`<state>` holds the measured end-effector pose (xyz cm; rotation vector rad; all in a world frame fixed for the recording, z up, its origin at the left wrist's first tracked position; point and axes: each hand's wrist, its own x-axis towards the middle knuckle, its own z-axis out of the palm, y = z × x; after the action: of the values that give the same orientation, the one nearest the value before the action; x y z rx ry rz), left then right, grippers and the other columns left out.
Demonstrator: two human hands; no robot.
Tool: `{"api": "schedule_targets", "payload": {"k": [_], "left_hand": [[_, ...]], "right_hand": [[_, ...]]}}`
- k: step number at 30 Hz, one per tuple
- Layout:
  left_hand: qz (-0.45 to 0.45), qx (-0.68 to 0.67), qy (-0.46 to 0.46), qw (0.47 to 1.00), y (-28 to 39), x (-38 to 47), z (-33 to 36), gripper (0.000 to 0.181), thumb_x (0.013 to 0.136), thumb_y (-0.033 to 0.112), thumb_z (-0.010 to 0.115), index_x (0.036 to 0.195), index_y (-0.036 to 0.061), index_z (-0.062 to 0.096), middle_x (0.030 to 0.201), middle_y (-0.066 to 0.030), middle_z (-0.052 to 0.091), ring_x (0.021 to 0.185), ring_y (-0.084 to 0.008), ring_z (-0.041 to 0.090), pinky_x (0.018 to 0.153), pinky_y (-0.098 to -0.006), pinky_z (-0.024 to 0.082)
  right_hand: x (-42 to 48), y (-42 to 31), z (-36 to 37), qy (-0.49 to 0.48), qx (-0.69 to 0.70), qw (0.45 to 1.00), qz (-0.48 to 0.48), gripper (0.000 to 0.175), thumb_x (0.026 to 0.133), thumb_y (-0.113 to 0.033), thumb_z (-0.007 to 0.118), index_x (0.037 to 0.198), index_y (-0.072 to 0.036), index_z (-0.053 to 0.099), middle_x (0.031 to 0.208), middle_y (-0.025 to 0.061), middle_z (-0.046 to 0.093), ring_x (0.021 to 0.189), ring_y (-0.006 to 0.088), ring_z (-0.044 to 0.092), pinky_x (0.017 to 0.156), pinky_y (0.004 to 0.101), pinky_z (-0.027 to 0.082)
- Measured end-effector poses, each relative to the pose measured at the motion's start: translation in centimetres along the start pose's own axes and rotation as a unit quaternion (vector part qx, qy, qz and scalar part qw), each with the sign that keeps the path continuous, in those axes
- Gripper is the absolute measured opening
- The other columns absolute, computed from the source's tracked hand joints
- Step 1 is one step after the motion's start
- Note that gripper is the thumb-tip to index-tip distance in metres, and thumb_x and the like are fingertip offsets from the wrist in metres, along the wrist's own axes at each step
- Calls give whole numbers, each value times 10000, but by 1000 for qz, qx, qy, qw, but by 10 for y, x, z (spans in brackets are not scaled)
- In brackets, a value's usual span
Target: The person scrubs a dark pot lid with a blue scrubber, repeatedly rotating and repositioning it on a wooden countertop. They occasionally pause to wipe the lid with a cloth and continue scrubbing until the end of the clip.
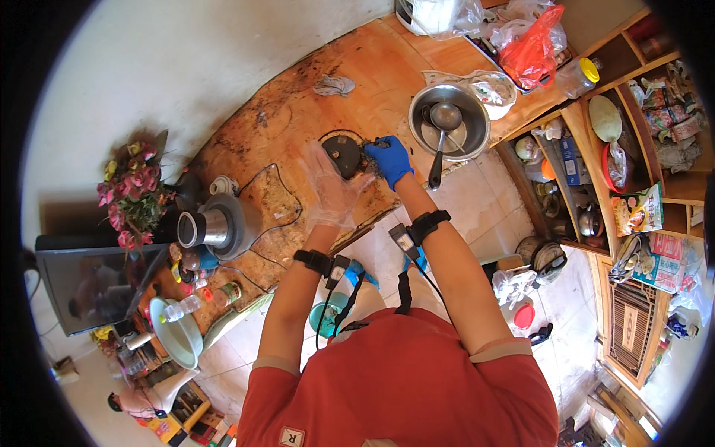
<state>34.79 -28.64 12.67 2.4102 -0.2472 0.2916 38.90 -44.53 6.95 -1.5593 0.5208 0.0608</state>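
Observation:
A round black disc (342, 156) lies on the worn wooden tabletop (357, 112), with a brownish rim showing along its far edge. My left hand (330, 190), in a clear plastic glove, is against its near left side, fingers and thumb spread around the edge. Whether that hand grips the disc cannot be told. My right hand (391, 160) wears a blue glove and is closed at the disc's right side. Its fingers hold a dark, fuzzy scouring pad (371, 166), seemingly steel wool, partly hidden by them.
Right of my hands, a steel basin (416, 125) holds a ladle (446, 116), whose handle overhangs the table edge. A crumpled cloth (334, 85) lies behind the disc. To the left are a metal appliance (223, 226), a looping black cable (275, 167) and a television (100, 285). Another person (137, 399) is at lower left.

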Motion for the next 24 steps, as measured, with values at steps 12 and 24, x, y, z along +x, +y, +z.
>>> {"api": "schedule_targets", "payload": {"k": [12,24], "left_hand": [[171,19,-141,975,-30,33,-32,1377,571,287,1020,1645,25,199,1658,-248,298,1545,-465,262,1283,-556,191],[155,51,-135,977,-31,30,-24,1344,619,296,1012,1646,14,192,1683,-242,254,1568,-424,227,1300,-547,145]], "right_hand": [[-17,-13,12,35,-151,987,44,534,815,-309,829,1190,-5,601,1078,228,720,969,345,707,846,432,557],[-31,-31,16,94,-143,985,-11,427,849,-286,780,1137,-41,582,1077,239,719,1039,433,693,869,483,557]]}}
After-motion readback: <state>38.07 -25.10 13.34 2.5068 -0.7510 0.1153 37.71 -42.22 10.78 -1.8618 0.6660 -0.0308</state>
